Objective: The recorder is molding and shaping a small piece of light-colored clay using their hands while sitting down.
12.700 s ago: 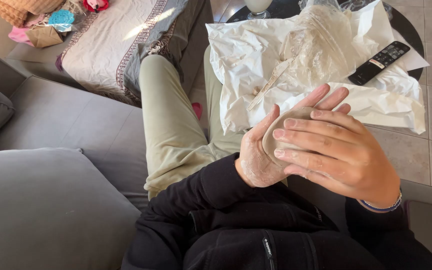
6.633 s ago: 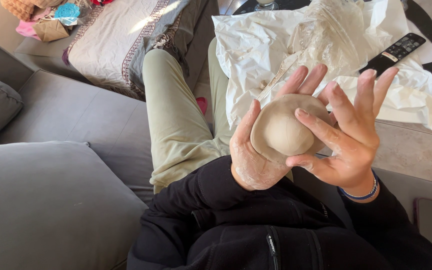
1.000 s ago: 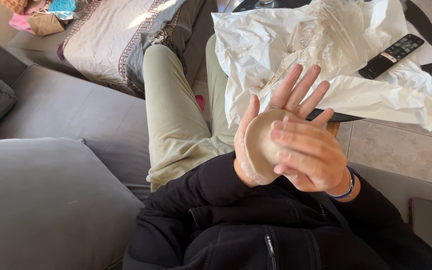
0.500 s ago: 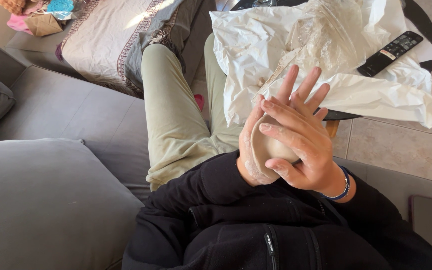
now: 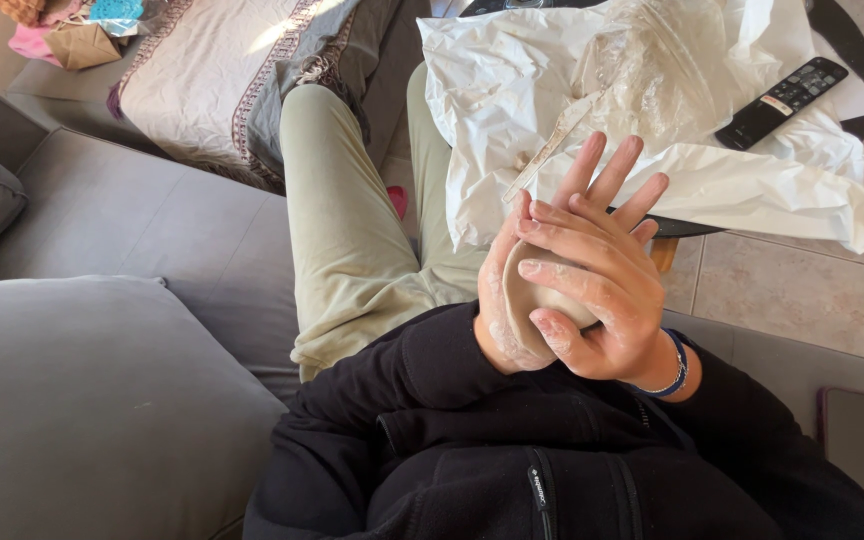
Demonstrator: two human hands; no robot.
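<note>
A beige lump of clay [image 5: 537, 295] sits between both palms in front of my chest. My left hand [image 5: 512, 300] cups it from beneath, fingers stretched up behind it and dusted with clay. My right hand [image 5: 602, 290] lies over the front of the lump, fingers curled across it, a blue band at the wrist. Most of the clay is hidden by the right hand. I sit on a grey sofa in a black jacket and light green trousers.
A round dark table [image 5: 837, 40] stands ahead, covered with crumpled white plastic sheeting [image 5: 512, 110] and a clear bag [image 5: 652, 70]. A black remote [image 5: 780, 100] lies on it. Grey sofa cushions [image 5: 72, 400] are at my left, a patterned blanket [image 5: 222, 80] beyond.
Over the earlier frames the clay was turned and pressed between the palms. In the last second my right hand slid across the front of the lump and now covers more of it.
</note>
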